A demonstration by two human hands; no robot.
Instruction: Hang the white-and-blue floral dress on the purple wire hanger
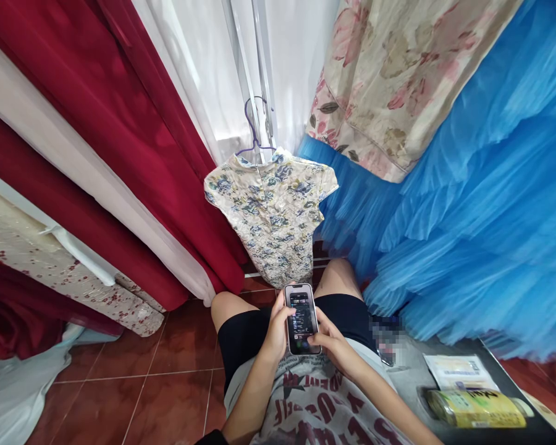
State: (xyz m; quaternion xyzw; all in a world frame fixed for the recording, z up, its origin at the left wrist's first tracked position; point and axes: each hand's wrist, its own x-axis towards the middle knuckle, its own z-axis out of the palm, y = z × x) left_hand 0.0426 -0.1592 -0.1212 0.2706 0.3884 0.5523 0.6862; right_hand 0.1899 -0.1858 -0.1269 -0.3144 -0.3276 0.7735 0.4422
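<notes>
A smartphone (300, 327) with a lit, dark screen is held upright over my lap. My left hand (277, 326) grips its left edge, thumb resting on the screen. My right hand (330, 340) wraps the lower right edge, with its thumb at the bottom of the screen. Just beyond the phone hangs a short-sleeved dress (275, 213) with a blue floral pattern, on a purple hanger (256, 133). Neither hand touches the dress. The text on the phone screen is too small to read.
Long red garments (134, 123) hang at the left, blue tulle (472, 228) and a pink floral garment (389, 80) at the right. Beside my right leg, a yellow-labelled bottle (479, 408) and a white packet (458, 371) lie on a dark surface. Red tiles (176, 346) cover the floor.
</notes>
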